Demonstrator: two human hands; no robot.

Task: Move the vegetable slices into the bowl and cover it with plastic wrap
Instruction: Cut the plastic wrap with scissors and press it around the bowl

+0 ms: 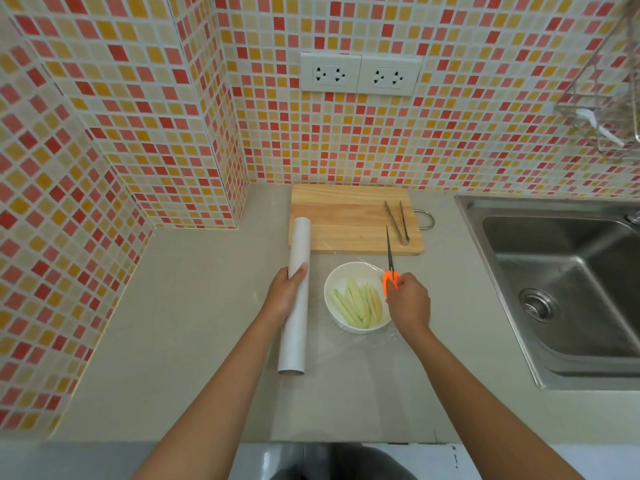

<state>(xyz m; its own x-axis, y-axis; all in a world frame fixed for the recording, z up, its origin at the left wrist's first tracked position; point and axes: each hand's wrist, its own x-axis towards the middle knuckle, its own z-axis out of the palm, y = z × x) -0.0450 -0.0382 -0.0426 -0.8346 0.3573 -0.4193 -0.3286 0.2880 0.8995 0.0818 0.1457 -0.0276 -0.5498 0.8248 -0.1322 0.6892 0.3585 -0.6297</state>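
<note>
— On the left of the grey counter (194, 306)?
— The left hand (284, 295) grips the plastic wrap roll (296, 299), thumb curled over it.

— Centre?
— A white bowl (334, 284) of pale green vegetable slices (358, 303) under clear film.

— Right?
— The right hand (408, 301) grasps orange-handled scissors (390, 268), blades nearly closed, pointing at the cutting board (346, 216) holding tongs (397, 221).

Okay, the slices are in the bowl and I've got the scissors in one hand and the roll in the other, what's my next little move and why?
Probably snip the clear plastic film between the white bowl and the white wrap roll. The pale green vegetable slices are already in, film lies over the bowl, your left hand steadies the roll, and your right hand holds the orange-handled scissors.
</note>
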